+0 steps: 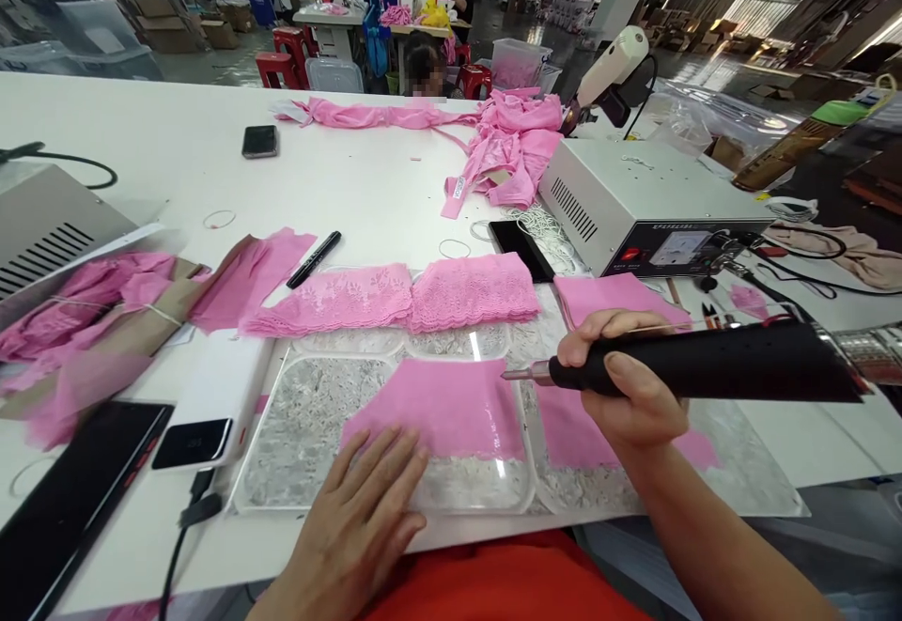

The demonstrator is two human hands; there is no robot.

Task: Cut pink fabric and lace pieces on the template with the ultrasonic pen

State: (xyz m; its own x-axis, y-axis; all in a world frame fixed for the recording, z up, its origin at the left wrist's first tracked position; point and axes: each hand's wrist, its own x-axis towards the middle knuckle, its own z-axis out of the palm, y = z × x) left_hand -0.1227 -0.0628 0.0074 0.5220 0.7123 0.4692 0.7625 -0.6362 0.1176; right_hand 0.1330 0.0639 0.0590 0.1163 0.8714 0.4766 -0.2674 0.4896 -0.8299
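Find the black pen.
In the head view, the black pen lies left of centre on the white table, just beyond the left pink lace piece.

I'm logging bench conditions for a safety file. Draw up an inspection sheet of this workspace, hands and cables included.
Surface: white table, with a grey mottled board near its front edge.
Job's things: flat pink fabric piece; the metal tip of a black-handled tool is at its upper right, contact unclear.
Clutter: pen, white power bank, heaped pink garments.
Left hand: spread, fingers over the fabric's lower left.
Right hand: grips the tool.
Cables: black cable at the power bank, running off the front edge.
Surroundings: red stools, a person beyond the table.
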